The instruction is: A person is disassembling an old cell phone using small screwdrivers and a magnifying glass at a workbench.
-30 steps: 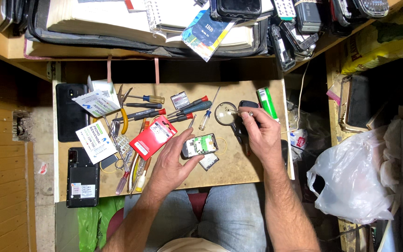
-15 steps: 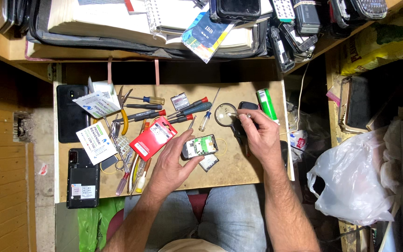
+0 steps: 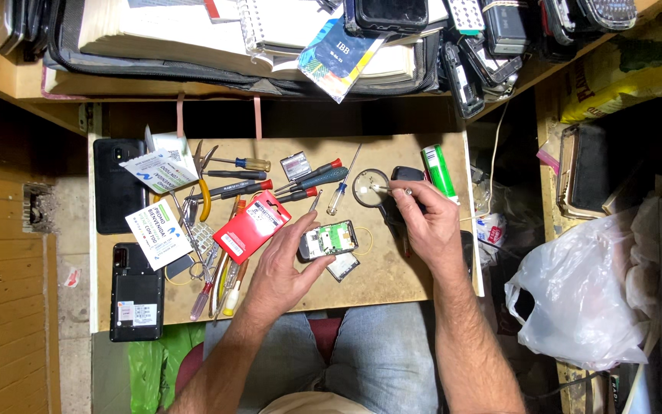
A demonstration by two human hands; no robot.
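– What are the fingers doing?

– The fingers of the left hand (image 3: 285, 264) are curled around a small opened phone with a green board showing inside (image 3: 329, 240). They grip it by its left end, and it rests just above the flat brown wooden board (image 3: 415, 284) that lies over the lap.

– And the other hand?

– The right hand (image 3: 427, 222) has its finger and thumb pinched shut on a tiny thin white bit (image 3: 381, 186). It is too small to tell what it is. The tip is held over a little round black-rimmed dish (image 3: 369, 188).

– Where is the phone?

– Near the middle of the board, between the two hands. A small flat grey square part (image 3: 343, 266) lies just below it.

– What else is there?

– A flat red card packet (image 3: 250, 226) sits just left of the phone, right by the left hand. A row of screwdrivers with red and blue handles (image 3: 312, 178) lies above it. A green tube-shaped lighter (image 3: 440, 172) lies near the right edge. Two black phones (image 3: 120, 184) lie on the far left, one face down with its back cover off (image 3: 136, 291). White paper cards (image 3: 158, 234) lie beside them
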